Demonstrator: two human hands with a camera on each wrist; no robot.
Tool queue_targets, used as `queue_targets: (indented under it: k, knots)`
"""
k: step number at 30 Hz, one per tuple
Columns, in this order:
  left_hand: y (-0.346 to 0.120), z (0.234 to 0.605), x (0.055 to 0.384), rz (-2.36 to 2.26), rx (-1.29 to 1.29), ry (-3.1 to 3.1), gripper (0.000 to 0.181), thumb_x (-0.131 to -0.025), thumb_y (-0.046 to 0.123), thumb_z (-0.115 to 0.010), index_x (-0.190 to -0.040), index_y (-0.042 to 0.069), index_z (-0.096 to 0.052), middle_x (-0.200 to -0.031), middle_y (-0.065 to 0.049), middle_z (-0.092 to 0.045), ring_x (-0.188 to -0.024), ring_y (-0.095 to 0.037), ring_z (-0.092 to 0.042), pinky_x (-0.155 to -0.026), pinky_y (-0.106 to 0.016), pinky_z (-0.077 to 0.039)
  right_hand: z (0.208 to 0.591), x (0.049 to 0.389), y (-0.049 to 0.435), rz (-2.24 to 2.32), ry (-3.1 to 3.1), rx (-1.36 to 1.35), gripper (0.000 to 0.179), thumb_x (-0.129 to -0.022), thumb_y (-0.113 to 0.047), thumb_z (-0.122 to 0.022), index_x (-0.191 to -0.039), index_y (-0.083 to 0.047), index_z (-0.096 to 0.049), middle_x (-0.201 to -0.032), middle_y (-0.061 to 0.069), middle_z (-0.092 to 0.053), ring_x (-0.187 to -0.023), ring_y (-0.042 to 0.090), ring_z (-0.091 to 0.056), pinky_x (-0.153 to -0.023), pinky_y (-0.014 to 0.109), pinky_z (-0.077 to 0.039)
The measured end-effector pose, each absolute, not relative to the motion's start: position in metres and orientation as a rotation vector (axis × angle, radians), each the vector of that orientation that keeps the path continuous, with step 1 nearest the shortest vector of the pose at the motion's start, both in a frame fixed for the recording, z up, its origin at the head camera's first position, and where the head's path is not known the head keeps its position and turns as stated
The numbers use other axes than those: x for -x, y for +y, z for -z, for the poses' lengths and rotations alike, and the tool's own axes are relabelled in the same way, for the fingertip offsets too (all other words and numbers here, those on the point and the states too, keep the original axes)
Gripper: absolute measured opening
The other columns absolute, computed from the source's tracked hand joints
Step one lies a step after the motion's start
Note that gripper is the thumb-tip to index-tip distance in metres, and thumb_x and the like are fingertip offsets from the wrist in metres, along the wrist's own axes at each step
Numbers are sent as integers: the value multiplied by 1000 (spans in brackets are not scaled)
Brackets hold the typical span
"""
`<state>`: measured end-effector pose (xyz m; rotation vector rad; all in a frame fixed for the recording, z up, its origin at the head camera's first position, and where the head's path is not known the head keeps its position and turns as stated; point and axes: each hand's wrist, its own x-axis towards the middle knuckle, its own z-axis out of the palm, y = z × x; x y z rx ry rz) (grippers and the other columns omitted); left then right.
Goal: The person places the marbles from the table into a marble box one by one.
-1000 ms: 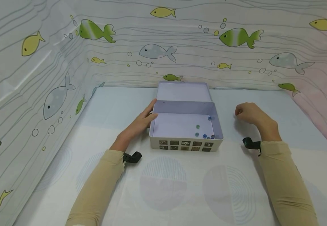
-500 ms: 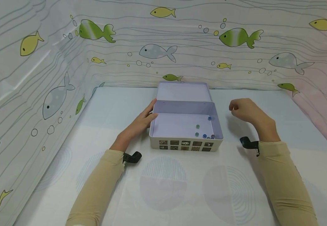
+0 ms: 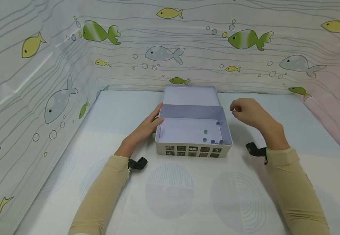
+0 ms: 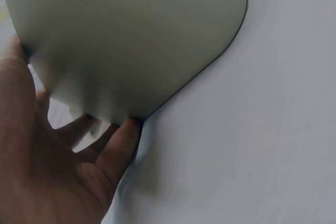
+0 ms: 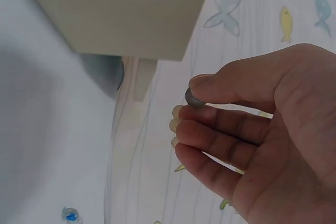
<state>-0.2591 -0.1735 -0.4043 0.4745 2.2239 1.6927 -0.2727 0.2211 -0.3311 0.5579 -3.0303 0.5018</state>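
An open, pale rectangular box [image 3: 193, 150] stands mid-table, its lid [image 3: 190, 95] tipped back. My left hand [image 3: 146, 126] holds its left side, thumb over the rim and fingers on the outside; in the left wrist view the fingertips touch the box's side wall [image 4: 142, 35]. Between the thumb and forefinger of my right hand [image 3: 252, 112] a small greyish glass marble [image 5: 194, 98] is pinched. That hand is raised just off the box's right rim. Several blue and green marbles lie inside the box, mostly at its right, including a green marble [image 3: 205, 132].
Low in the right wrist view, a clear and blue marble [image 5: 70, 214] lies on the table. A pale patterned cloth [image 3: 170, 202] covers the tabletop. Fish-printed sheeting [image 3: 199, 32] rises behind and at both sides.
My right hand has moved left and farther from me, closer to the box's right rim, with the marble in its pinch. The left hand, the box and the marbles inside have stayed put.
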Motion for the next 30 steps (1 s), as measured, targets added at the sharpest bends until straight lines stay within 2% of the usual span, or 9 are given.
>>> queue_targets:
  k: [4,14,20,22,30]
  knots:
    - [-171,393,252,-1684,-474,2225,69,-107,28,-44,-161,31,-2,-169,-6,-2,-154,-33,-17,-116,-60,-32,326,267,213,-517,-3004,-606,21,-91,-4,-56,-106,-2,-71,-91,13,-66,-84,27,-56,-72,41,-47]
    - [-170,390,249,-1685,-473,2243,69,-106,28,-45,-161,30,-2,-169,-3,-2,-155,-33,-15,-117,-58,-31,327,258,190,-651,-2988,-739,21,-92,-3,-57,-106,-3,-73,-99,10,-69,-90,24,-57,-78,39,-49]
    - [-171,394,252,-1689,-483,2236,69,-107,27,-44,-161,28,-1,-169,-4,-1,-155,-33,-15,-117,-58,-31,335,255,174,-703,-3007,-849,17,-93,-3,-60,-105,-4,-72,-95,7,-67,-87,21,-56,-76,36,-48]
    - [-172,400,256,-1690,-483,2239,69,-107,28,-44,-161,29,-2,-169,-3,-1,-155,-33,-14,-117,-58,-30,337,254,169,-706,-3011,-894,17,-93,-3,-60,-105,-4,-72,-95,7,-67,-86,21,-56,-75,35,-48]
    - [-174,418,266,-1691,-499,2278,65,-106,38,-44,-157,47,-5,-169,6,-2,-155,-28,-16,-117,-57,-33,349,250,155,-699,-3032,-1002,16,-93,-2,-61,-104,-4,-72,-93,5,-68,-84,19,-56,-74,33,-50]
